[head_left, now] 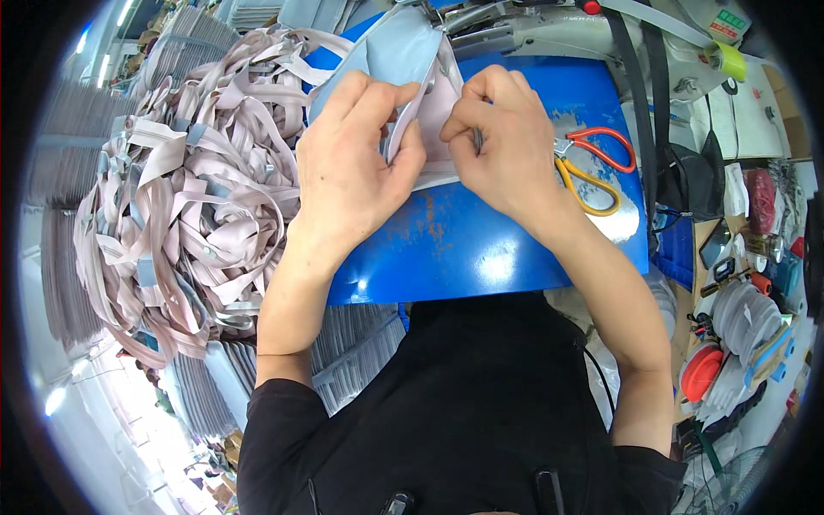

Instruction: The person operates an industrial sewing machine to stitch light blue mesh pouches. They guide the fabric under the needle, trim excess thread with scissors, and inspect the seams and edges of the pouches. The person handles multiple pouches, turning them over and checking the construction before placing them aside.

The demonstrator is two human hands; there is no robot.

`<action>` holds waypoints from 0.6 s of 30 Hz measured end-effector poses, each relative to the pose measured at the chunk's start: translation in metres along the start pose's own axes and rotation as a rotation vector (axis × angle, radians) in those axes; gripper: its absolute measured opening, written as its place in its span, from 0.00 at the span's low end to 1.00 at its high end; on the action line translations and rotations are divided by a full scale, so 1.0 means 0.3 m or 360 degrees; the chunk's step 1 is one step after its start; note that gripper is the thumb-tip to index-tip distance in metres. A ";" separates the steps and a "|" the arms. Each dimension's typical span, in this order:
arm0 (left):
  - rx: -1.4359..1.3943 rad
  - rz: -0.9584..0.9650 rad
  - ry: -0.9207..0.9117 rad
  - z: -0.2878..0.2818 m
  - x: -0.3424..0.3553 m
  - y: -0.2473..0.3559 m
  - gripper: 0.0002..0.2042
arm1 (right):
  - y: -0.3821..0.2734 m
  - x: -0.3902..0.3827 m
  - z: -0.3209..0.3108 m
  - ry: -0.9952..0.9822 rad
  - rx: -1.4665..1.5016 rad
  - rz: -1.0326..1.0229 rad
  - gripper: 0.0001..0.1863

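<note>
My left hand (356,146) is closed on the left edge of a light blue and pale pink fabric piece (402,50), thumb against the fingers. My right hand (508,137) has its fingers curled in a pinch at the piece's right side, by the pink part (438,120). What lies between those right fingertips is mostly hidden. The far end of the fabric reaches up to the metal parts of a sewing machine (549,39). Just right of my right hand, scissors with one red and one yellow handle (592,209) lie on the blue tabletop (446,249).
A large tangled heap of pale pink zipper strips (189,232) rises left of the tabletop. Stacks of grey pieces (77,137) stand beyond it. A yellow tape roll (728,62) sits at the far right, above shelves of small tools and a red disc (702,375).
</note>
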State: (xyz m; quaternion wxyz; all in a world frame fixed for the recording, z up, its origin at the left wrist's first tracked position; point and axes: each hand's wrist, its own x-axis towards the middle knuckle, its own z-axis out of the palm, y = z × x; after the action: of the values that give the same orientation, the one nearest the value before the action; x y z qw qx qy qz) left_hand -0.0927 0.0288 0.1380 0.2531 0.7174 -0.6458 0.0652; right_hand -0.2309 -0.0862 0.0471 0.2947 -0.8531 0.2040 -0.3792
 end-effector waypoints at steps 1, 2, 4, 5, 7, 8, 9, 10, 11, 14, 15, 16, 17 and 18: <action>0.0021 0.0002 0.0051 0.000 -0.005 -0.001 0.14 | -0.002 0.002 0.002 0.0113 0.0057 0.0062 0.22; 0.0037 0.0008 0.0084 0.002 -0.011 -0.001 0.14 | 0.000 0.009 0.007 0.0226 0.0115 0.0123 0.23; 0.0081 0.0020 0.0143 0.006 -0.019 0.003 0.12 | 0.001 0.026 0.017 0.0383 0.0147 0.0211 0.24; 0.0059 0.0035 0.0169 0.008 -0.023 0.003 0.12 | 0.002 0.036 0.020 0.0427 0.0114 0.0237 0.25; 0.0007 0.0069 0.0218 0.016 -0.027 0.001 0.10 | 0.027 0.047 0.035 0.0422 0.0095 0.0269 0.26; -0.0038 0.0101 0.0275 0.019 -0.025 -0.006 0.10 | 0.043 0.055 0.043 0.0382 0.0097 0.0206 0.26; -0.0080 0.0131 0.0331 0.021 -0.022 -0.017 0.09 | 0.055 0.063 0.050 0.0340 0.0101 0.0142 0.25; -0.0123 0.0162 0.0387 0.021 -0.019 -0.027 0.08 | 0.063 0.070 0.052 0.0299 0.0105 0.0079 0.25; -0.0119 0.0182 0.0418 0.016 -0.013 -0.032 0.08 | 0.070 0.076 0.050 0.0275 0.0114 0.0027 0.25; -0.0114 0.0216 0.0483 0.002 0.007 -0.051 0.07 | 0.061 0.098 0.024 0.0268 0.0135 -0.0013 0.24; -0.0100 0.0205 0.0490 -0.006 0.009 -0.058 0.07 | 0.047 0.107 0.019 0.0305 0.0152 0.0040 0.23; -0.0087 0.0195 0.0496 -0.011 0.011 -0.061 0.06 | 0.037 0.112 0.016 0.0342 0.0169 0.0093 0.23; -0.0083 0.0210 0.0494 -0.013 0.011 -0.060 0.07 | 0.032 0.110 0.016 0.0330 0.0180 0.0184 0.23; -0.0079 0.0228 0.0489 -0.011 0.012 -0.060 0.07 | 0.030 0.105 0.020 0.0319 0.0191 0.0276 0.24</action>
State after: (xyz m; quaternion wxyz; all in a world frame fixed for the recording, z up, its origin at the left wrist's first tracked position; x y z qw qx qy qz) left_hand -0.0740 0.0276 0.1373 0.3612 0.6446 -0.6504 0.1761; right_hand -0.2077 -0.1088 0.0546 0.3549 -0.7709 0.2824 -0.4472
